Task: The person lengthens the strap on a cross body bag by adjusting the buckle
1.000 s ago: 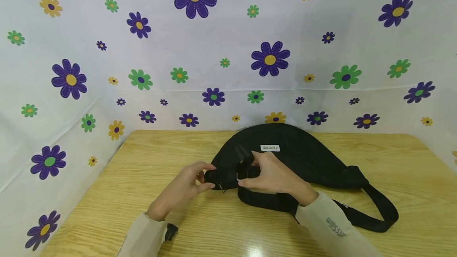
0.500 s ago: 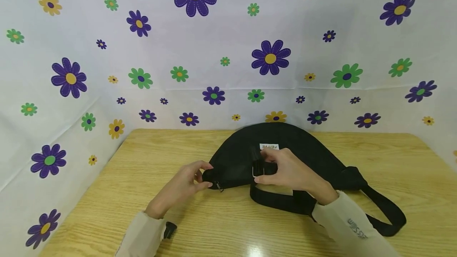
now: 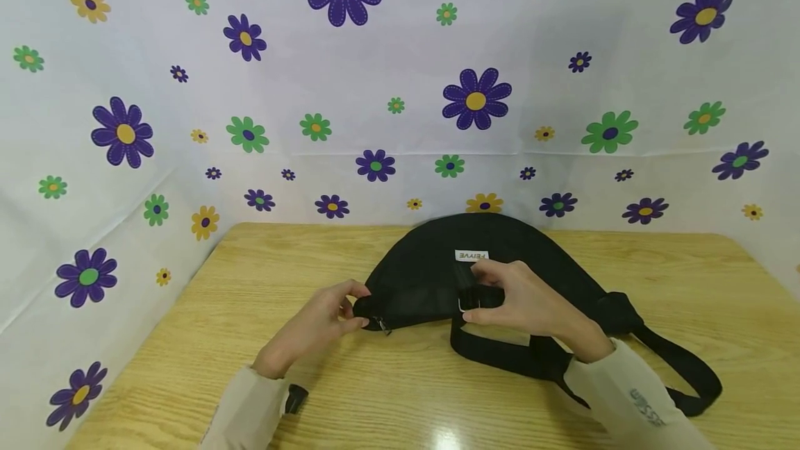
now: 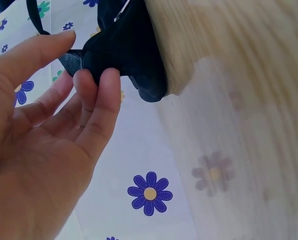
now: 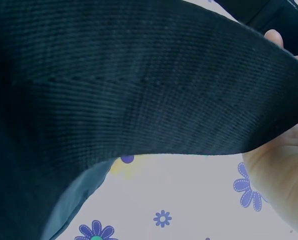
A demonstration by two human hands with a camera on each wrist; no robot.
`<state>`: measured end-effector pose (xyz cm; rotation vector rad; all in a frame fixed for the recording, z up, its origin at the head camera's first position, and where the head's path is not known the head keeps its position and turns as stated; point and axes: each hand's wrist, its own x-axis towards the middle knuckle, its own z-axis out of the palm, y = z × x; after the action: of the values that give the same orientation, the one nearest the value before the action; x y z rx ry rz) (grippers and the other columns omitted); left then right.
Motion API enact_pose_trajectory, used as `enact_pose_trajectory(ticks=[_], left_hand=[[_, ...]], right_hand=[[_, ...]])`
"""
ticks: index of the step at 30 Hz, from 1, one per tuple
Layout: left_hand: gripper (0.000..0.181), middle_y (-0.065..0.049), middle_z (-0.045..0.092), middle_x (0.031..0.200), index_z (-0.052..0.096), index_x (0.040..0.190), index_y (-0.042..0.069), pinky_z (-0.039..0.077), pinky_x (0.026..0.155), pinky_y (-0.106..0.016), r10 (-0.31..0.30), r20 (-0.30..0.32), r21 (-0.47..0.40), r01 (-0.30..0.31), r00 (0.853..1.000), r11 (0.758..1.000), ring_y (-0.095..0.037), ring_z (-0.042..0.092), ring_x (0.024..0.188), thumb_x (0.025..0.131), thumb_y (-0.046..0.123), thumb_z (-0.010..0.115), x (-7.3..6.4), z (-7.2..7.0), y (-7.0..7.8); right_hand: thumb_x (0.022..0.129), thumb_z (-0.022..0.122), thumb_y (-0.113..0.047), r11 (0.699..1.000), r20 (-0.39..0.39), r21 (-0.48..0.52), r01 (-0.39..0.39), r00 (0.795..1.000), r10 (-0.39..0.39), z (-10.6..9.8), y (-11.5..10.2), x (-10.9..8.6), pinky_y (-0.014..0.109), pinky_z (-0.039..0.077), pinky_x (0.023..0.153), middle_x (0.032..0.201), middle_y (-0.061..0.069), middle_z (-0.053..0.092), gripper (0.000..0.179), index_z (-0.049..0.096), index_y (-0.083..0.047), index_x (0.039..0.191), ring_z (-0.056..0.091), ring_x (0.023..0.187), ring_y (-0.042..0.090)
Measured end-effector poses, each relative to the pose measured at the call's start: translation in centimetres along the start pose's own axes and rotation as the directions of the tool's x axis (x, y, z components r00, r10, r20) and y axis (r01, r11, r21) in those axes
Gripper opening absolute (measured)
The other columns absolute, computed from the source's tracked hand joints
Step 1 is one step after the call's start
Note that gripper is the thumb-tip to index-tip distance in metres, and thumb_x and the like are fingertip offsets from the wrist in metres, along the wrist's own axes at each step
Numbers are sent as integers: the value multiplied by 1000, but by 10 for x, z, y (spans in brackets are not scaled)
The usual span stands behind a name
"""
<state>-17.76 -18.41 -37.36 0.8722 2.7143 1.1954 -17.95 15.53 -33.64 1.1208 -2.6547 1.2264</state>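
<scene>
A black waist bag point(image 3: 419, 262) with a white label point(image 3: 471, 255) lies on the table. My left hand point(image 3: 315, 325) pinches its left end beside the zipper pull point(image 3: 383, 326); the left wrist view shows thumb and fingertips on that dark fabric end point(image 4: 106, 55). In front of the bag my right hand point(image 3: 531, 304) holds a section of black strap with a metal-framed buckle point(image 3: 461, 305) between thumb and fingers. From there the strap point(image 3: 500, 354) loops down and back under the right forearm. In the right wrist view wide webbing point(image 5: 139, 100) hides most of that hand.
The wooden table point(image 3: 275, 262) reaches back to a white cloth point(image 3: 375, 89) printed with flowers. Another strap loop point(image 3: 694, 373) curves out at the bag's right end. Next to the left sleeve point(image 3: 246, 408) is a small black piece point(image 3: 296, 399).
My right hand has moved right, away from the left hand, drawing the buckle and strap along. The left hand keeps its pinch on the bag's end and has barely moved.
</scene>
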Motion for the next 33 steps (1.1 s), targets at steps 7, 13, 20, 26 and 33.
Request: enact_pose_trajectory(ticks=[7,13,20,26,33], left_hand=[[31,-19,62,117,60,119,-6,51,69,-26,-26,32,-37,27,999,999,-13,56,80,92,0,73,0,0,-2],[30,-23,62,120,61,118,-6,51,70,-26,-44,57,-47,46,997,998,-14,58,82,92,0,73,-1,0,-8],[28,-24,61,121,60,118,-5,51,69,-27,-77,95,-93,86,992,992,-15,58,82,93,2,72,-3,-2,-13],[27,-21,61,122,60,117,-3,50,69,-27,-146,119,-124,161,982,979,-17,61,85,93,3,72,-4,-2,-14],[27,-17,63,116,60,117,-3,48,67,-27,-153,131,-161,174,979,972,-16,62,84,94,4,71,-3,-4,-12]], right_hand=[[86,82,-18,1000,22,9,-4,1000,3,-3,6,-5,29,53,76,95,-2,74,34,64,-1,109,69,85,9],[86,81,-16,1000,26,17,13,1000,-14,-6,10,-11,27,51,75,94,-4,74,31,64,-3,108,67,82,7],[86,81,-13,999,25,23,22,999,-23,-12,14,-20,26,49,70,92,-4,74,30,63,-2,107,64,76,7],[85,81,-15,1000,19,-18,-6,1000,6,-19,19,-31,26,44,62,82,-11,69,31,62,-3,107,57,67,4],[84,81,-13,999,-2,-49,14,1000,-14,-27,24,-41,25,40,58,77,-15,64,31,62,-4,106,52,63,1]])
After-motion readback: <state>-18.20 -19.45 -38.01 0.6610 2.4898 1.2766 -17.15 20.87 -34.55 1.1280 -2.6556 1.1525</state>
